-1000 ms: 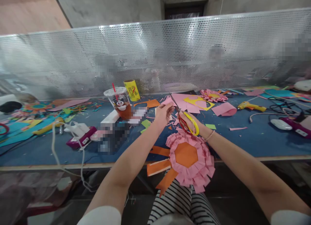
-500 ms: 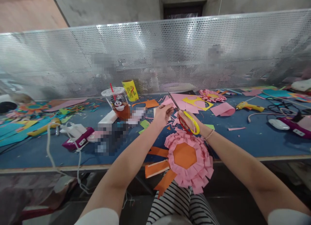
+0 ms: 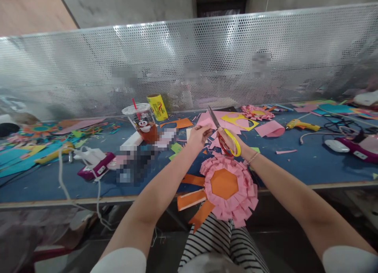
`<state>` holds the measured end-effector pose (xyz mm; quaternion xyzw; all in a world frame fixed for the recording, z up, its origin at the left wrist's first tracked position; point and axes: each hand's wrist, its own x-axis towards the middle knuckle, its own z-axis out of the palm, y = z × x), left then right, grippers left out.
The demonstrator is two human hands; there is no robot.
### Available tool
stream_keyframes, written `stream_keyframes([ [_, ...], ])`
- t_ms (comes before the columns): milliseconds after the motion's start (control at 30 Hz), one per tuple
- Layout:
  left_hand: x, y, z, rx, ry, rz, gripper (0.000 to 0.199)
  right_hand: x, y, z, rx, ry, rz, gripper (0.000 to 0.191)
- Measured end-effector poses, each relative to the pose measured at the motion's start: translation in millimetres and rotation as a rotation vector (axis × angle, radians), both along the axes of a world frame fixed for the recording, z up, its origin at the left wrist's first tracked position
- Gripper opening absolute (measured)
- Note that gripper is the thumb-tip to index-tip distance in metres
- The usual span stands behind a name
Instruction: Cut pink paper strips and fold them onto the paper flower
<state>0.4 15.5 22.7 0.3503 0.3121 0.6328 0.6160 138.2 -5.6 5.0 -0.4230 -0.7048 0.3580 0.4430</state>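
Note:
My right hand (image 3: 229,141) grips a pair of scissors (image 3: 232,142) with yellow and red handles, the blades angled up and to the left. Left of the blades, my left hand (image 3: 201,136) is closed in a pinch. Pink paper shows at its fingertips, but I cannot make out whether it is held or lies behind. Below both hands, a pink paper rosette (image 3: 243,198) with an orange hexagonal centre and orange paper tails overhangs the table's front edge, above my lap. Pink paper scraps (image 3: 210,150) lie around my hands.
On the blue table (image 3: 283,170) a drink cup (image 3: 149,133) with a red straw stands left of my hands, near a yellow container (image 3: 158,107). Yellow glue guns (image 3: 304,124) and purple power strips (image 3: 97,166) with cords lie at both sides. A perforated metal screen (image 3: 177,60) rises behind.
The scissors' blades have turned slightly more upright, and the handles have shifted a little. Both hands stay nearly in place. The whole view has shifted slightly.

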Motion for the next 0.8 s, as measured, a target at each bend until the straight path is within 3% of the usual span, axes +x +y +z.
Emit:
stream_keyframes([
  [100, -1, -1, 0.9, 0.005, 0.044, -0.025, 0.022, 14, 16, -3.8, 0.011, -0.117, -0.174, 0.045],
  [233, 0, 0, -4.2, 0.034, 0.146, -0.057, 0.023, 42, 33, -9.2, 0.051, -0.264, -0.269, 0.03],
  [367, 6, 4, -15.1, 0.125, 0.323, 0.021, 0.024, 62, 38, -10.3, 0.027, -0.839, -0.414, 0.03],
  [467, 7, 5, -18.9, 0.13, 0.385, 0.04, 0.023, 63, 33, 0.2, 0.159, -0.925, -0.457, 0.032],
  [533, 6, 7, -18.8, 0.126, 0.396, 0.056, 0.023, 59, 25, 10.6, 0.165, -0.834, -0.282, 0.034],
  [633, 3, 9, -17.5, 0.12, 0.397, 0.068, 0.022, 50, 11, 20.8, -0.06, -0.791, 0.385, 0.039],
  [667, 2, 9, -17.2, 0.117, 0.398, 0.074, 0.021, 47, 6, 21.4, -0.103, -0.82, 0.505, 0.044],
  [800, 0, 11, -16.9, 0.114, 0.404, 0.101, 0.02, 36, -3, 15.9, -0.065, -0.914, 0.498, 0.044],
])
